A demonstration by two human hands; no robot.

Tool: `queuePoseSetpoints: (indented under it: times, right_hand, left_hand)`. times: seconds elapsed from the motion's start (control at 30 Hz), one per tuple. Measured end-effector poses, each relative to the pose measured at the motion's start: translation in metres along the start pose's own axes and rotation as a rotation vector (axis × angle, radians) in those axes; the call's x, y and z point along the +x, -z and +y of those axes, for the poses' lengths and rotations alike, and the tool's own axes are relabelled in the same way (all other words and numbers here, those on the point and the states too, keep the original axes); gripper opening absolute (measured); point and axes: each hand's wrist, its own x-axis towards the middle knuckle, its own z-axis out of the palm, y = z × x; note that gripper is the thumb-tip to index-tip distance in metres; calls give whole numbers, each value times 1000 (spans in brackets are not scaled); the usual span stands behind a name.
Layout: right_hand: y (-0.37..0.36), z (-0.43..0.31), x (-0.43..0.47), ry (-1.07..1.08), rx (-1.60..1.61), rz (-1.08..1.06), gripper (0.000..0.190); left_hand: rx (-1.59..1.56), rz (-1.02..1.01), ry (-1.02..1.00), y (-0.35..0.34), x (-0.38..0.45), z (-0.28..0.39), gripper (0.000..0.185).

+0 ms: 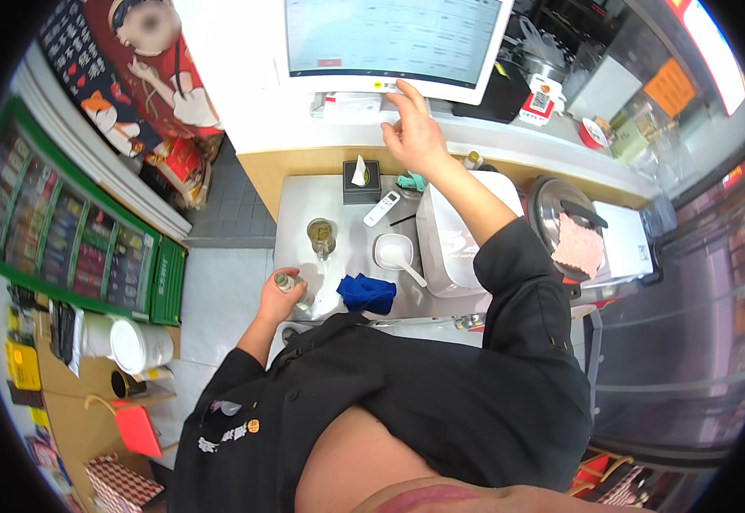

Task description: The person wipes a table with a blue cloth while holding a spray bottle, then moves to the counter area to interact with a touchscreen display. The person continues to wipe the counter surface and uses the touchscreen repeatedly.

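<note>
My left hand is closed around a small clear glass bottle at the near left corner of the steel table. My right hand is raised at the lower edge of a white-framed touchscreen monitor, fingers apart and holding nothing; whether a fingertip touches the frame I cannot tell. On the table stand a glass mug with greenish contents and a white bowl with a white spoon. A folded blue cloth lies at the near edge.
Behind these are a black tissue box, a white remote control and a large white plastic tub under my right forearm. A round metal-lidded cooker with a pink cloth stands at right. A green-framed drinks fridge is far left.
</note>
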Motion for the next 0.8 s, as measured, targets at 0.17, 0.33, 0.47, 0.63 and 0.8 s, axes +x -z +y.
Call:
queuePoseSetpoints:
  times: [0.17,0.33,0.47,0.63,0.8]
  right_hand:
    - [6,15,-5,15,-39,68,53]
    - [3,23,-7,43,-62,96,52]
    - [0,13,0,59,-70,73,52]
    - [-13,0,21,100,-70,18,52]
    - [-38,-15,43,223,-104,-7,53]
  left_hand:
    - [-11,-14,-22,3,4,1,44]
    - [-69,-22,-24,0,1,1,46]
    - [-33,-17,-24,0,0,2,45]
    - [-51,-18,-23,1,0,1,45]
    - [-101,-11,9,0,-1,4,44]
